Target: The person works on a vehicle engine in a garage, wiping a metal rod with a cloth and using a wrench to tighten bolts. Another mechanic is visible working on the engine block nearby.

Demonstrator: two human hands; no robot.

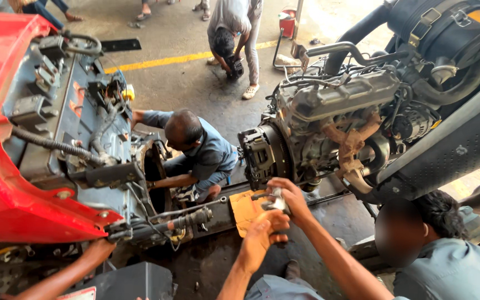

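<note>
My right hand (289,195) and my left hand (261,234) meet low in the middle of the view, both closed around a small grey metal part (277,203). They hover just below the clutch face (259,155) of a detached tractor engine (340,111), above a piece of orange cardboard (244,211) on the floor. What lies under my left palm is hidden.
A red tractor rear half (40,139) with an open housing stands left. A crouching person (195,147) works in the gap. Another person's head (404,233) is at lower right, an arm (68,275) reaches in at lower left, and someone bends over (234,33) at the back.
</note>
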